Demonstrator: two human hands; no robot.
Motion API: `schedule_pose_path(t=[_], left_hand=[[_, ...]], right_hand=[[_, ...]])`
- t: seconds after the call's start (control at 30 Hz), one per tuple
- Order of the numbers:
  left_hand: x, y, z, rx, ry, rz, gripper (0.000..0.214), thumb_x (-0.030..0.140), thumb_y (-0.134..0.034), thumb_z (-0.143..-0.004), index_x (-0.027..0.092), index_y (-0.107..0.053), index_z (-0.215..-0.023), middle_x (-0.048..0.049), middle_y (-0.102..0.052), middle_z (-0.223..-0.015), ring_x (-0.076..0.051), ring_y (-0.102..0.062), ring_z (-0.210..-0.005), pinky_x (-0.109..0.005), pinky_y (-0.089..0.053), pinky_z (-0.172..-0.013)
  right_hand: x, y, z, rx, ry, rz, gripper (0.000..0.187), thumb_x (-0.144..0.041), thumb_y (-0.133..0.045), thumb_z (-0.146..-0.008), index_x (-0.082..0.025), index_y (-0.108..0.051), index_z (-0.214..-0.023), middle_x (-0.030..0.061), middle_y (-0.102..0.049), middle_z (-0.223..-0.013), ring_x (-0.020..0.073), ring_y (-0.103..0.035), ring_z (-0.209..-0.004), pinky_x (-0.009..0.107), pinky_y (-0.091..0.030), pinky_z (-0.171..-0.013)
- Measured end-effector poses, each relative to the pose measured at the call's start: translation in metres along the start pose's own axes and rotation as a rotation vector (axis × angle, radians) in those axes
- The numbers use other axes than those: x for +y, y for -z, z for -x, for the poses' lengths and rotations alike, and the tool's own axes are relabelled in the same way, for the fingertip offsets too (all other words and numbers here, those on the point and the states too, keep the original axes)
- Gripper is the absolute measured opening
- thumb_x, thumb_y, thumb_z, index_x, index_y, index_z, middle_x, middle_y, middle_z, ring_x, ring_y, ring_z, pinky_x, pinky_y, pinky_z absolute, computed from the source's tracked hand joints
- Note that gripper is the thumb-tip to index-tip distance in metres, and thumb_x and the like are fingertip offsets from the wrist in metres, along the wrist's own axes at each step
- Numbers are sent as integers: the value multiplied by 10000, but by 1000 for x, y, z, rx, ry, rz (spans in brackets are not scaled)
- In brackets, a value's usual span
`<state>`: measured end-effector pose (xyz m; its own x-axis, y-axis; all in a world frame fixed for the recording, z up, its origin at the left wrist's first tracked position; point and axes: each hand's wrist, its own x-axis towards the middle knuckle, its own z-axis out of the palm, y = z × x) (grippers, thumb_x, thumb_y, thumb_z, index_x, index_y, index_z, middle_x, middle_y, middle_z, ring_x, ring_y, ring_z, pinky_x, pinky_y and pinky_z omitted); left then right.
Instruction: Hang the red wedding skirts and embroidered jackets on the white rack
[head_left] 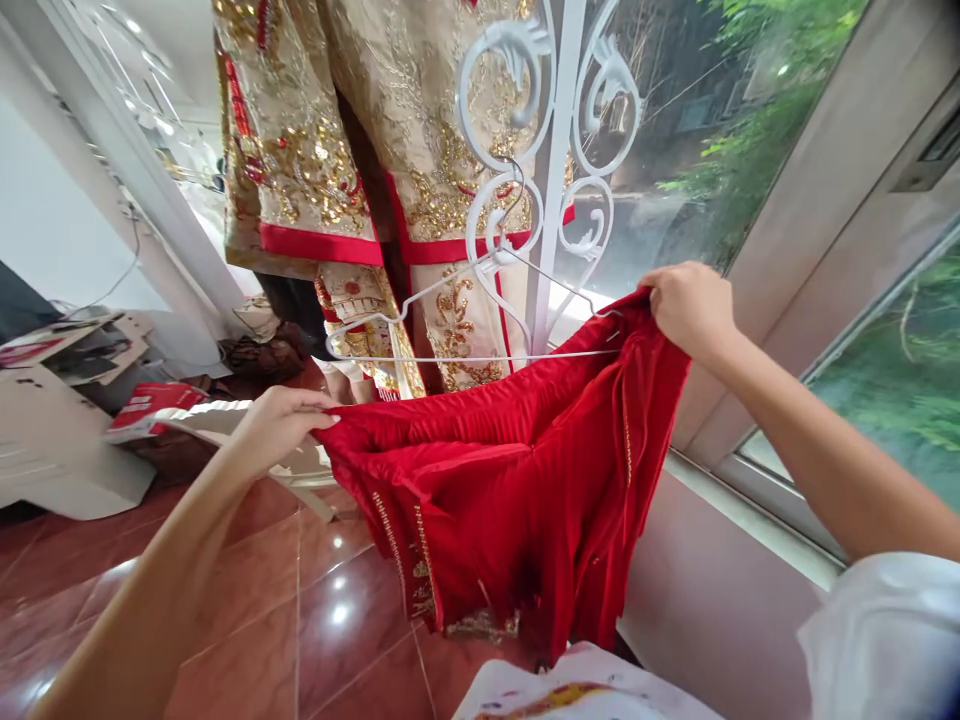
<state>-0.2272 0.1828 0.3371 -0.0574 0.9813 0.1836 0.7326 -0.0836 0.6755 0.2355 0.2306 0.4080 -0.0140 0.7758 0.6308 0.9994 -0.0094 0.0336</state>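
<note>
A red pleated skirt [495,480] with gold trim hangs stretched between my two hands. My left hand [283,418] pinches the left end of its gathered waistband. At the upper right, my right hand [691,305] is closed round the other end, held higher, so the waistband slants. Behind the waistband, a white wire hanger [442,358] hooks onto the white scrollwork stand [566,130]. The hanger's right end meets the skirt beside my right hand; its left end is apart from the cloth. The skirt's lower hem is partly hidden by a white cloth below.
A cream and gold embroidered garment [390,130] with red borders hangs behind the hanger. Windows [750,130] and a ledge [750,510] stand at right. At left are a white cabinet [67,440], a red package [154,408] and a white chair [307,475] on red floor tiles [247,570].
</note>
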Motion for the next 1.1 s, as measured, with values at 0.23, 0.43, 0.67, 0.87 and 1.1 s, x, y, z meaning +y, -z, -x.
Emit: schedule_pose_path(t=[0.23,0.43,0.67,0.87,1.1], left_hand=[[32,-37,-4,-104,-42,321,98,231,-533,-516,148,-534,-463,45,-419,-380,-81,-384,-382,-184,-303,-395],[56,-91,7,-303,14,797,65,164,-555,-456,138,-517,-410,39,-442,-376,-63,-372,-354,-164,-279,-357],[187,-145,57,-451,-233,1234,31,143,-569,-571,144,-550,-547,59,-495,-443,-41,-405,-371,-134,-314,-368],[265,-168,124,-516,-531,1318,83,112,-572,-588,174,-596,-537,64,-511,-472,-40,-433,-429,-124,-335,-393],[313,-193,236,-1480,-822,1234,270,390,-656,-753,168,-679,-905,-12,-628,-720,-99,-571,-598,-185,-474,-525]], right_hand=[[42,-9,-5,-481,-299,-144,293,35,-389,-708,30,-666,-801,208,-656,-828,163,-579,-819,267,-299,-644],[25,23,104,-599,-604,-635,234,-19,-360,-604,-128,-557,-543,-7,-502,-444,79,-445,-402,186,-318,-441],[-41,87,186,121,-468,-1412,239,-307,-590,-684,-180,-630,-883,27,-640,-801,167,-621,-774,273,-505,-685],[-87,53,288,54,-334,-1253,1072,-483,-847,-314,-191,-444,-1263,106,-495,-1269,273,-462,-1199,378,-380,-1011],[-80,87,394,718,-918,-733,468,-429,-673,-609,-188,-535,-985,31,-646,-871,180,-595,-751,318,-516,-727]])
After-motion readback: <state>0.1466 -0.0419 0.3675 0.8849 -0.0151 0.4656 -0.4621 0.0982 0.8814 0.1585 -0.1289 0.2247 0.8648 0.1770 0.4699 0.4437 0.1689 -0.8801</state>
